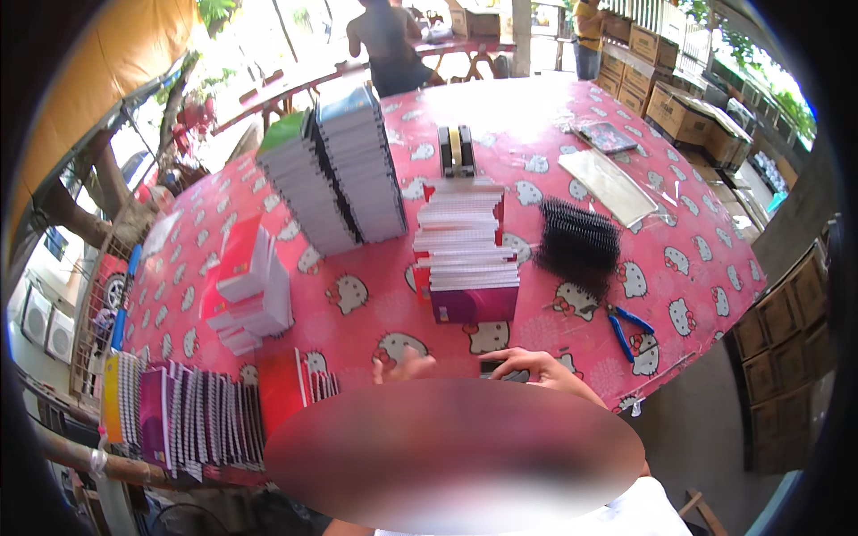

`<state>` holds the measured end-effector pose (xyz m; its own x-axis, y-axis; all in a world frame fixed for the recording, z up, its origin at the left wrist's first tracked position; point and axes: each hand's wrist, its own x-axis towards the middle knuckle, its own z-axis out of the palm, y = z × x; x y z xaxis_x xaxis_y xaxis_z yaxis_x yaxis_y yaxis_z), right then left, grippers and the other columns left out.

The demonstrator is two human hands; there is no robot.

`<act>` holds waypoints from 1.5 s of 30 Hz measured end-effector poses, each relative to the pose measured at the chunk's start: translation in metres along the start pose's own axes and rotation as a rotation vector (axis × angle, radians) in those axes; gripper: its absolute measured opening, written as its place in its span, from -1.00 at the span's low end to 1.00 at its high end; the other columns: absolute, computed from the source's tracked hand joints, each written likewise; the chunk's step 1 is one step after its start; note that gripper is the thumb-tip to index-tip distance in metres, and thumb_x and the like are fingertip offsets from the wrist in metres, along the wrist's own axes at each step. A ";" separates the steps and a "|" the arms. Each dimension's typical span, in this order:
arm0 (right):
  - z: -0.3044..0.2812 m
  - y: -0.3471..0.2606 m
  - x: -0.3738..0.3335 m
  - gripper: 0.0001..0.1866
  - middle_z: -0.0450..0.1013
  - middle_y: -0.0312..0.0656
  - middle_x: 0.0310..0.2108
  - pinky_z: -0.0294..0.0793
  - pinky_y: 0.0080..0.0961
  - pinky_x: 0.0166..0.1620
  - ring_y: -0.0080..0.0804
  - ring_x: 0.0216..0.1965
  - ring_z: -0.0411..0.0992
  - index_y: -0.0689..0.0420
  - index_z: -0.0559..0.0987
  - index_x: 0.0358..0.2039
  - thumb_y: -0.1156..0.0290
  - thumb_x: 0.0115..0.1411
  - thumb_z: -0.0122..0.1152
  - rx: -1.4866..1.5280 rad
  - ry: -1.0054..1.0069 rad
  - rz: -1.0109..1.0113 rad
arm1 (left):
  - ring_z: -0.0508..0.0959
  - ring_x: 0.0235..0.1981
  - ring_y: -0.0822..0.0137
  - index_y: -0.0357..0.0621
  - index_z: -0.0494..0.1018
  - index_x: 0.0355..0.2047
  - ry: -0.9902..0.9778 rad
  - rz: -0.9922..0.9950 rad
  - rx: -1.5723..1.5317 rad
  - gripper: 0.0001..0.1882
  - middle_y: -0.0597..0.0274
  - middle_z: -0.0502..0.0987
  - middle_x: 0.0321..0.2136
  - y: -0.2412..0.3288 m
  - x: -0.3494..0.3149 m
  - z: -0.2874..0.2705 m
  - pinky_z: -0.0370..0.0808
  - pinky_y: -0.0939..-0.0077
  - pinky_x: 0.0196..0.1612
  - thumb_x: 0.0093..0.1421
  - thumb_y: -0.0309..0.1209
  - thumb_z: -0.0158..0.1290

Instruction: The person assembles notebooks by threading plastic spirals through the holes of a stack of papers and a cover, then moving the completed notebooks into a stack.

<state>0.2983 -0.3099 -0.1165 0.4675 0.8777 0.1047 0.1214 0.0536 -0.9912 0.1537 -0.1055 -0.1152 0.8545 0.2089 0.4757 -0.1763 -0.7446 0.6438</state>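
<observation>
My left hand (407, 366) is at the near edge of the table, somewhat blurred, its fingers apart with nothing visible in them. To its right, my right hand (539, 367) curls its fingers over a small dark object (491, 366) whose kind I cannot make out. A large blurred oval hides the area below both hands. Just beyond them stands a stack of notebook pages (465, 237) with a purple cover at its near end. Right of that lies a bundle of black spiral coils (579, 241). Blue-handled pliers (629, 332) rest near the right hand.
Spiral notebooks (210, 411) line the near left, beside a red-covered notebook (283, 393). Red-topped booklets (250, 286) and tall notebook stacks (344, 179) stand left. Farther off are a tape dispenser (456, 150) and a clear plastic packet (609, 186). Two people and cardboard boxes (679, 113) appear beyond.
</observation>
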 end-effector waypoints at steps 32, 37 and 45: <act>-0.002 -0.007 -0.008 -0.53 0.32 0.01 0.11 0.25 -0.16 0.12 0.01 0.12 0.21 0.10 0.57 -0.13 0.23 -0.08 0.42 -1.059 0.458 -0.061 | 0.48 -0.20 0.50 -0.21 0.52 -0.11 0.037 -0.474 -1.005 -0.72 0.32 0.48 -0.27 -0.011 -0.019 0.007 0.45 0.66 -0.15 0.15 -0.64 0.06; 0.061 -0.044 0.014 -0.64 0.47 -0.13 -0.18 0.46 -0.36 -0.12 -0.23 -0.13 0.44 0.17 0.55 -0.22 0.41 -0.07 0.42 -0.480 0.278 -0.230 | 0.55 -0.28 0.48 -0.23 0.55 -0.22 0.032 -0.401 -0.803 -0.79 0.25 0.55 -0.32 0.014 -0.007 0.003 0.51 0.63 -0.23 0.09 -0.61 0.13; 0.065 -0.044 0.023 -0.73 0.40 -0.19 -0.41 0.49 -0.60 -0.42 -0.45 -0.45 0.47 0.23 0.51 -0.35 0.51 -0.05 0.41 -0.371 0.246 -0.253 | 0.56 -0.32 0.45 -0.29 0.52 -0.29 0.062 -0.275 -0.672 -0.81 0.17 0.57 -0.35 0.024 -0.007 -0.007 0.52 0.60 -0.25 0.04 -0.69 0.14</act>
<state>0.2472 -0.2610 -0.0756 0.5701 0.7188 0.3979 0.5390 0.0383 -0.8414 0.1403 -0.1197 -0.0987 0.8852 0.3831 0.2637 -0.2381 -0.1139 0.9645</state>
